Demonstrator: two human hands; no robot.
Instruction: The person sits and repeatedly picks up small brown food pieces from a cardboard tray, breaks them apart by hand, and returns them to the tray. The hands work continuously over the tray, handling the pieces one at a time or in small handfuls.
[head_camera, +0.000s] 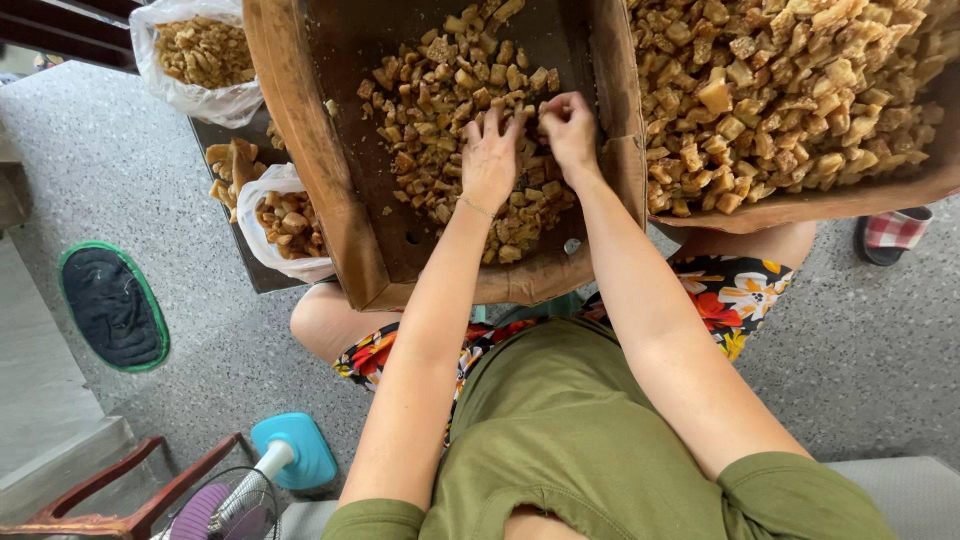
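- Left hand (488, 160): grip spread apart, fingers flat on the brown fried pieces (455, 110), apparently to rake them.
- Right hand (568, 128): grip curled together at the fingertips, likely pinching a piece; the view is too small to confirm.
- Both hands meet just beside each other over the pile.
- The pieces lie under and around both hands, inside a tilted cardboard box (330, 200) resting toward the lap.
- A second box (850, 195), fuller, sits to the right; bags (285, 222) stand left.

The speckled grey floor (870, 350) is being lit evenly by soft daylight. A dark green-edged mat (112, 306) is being kept left of the blue-based fan (262, 474), and a red wooden chair frame (120, 500) is being seen just beside it.
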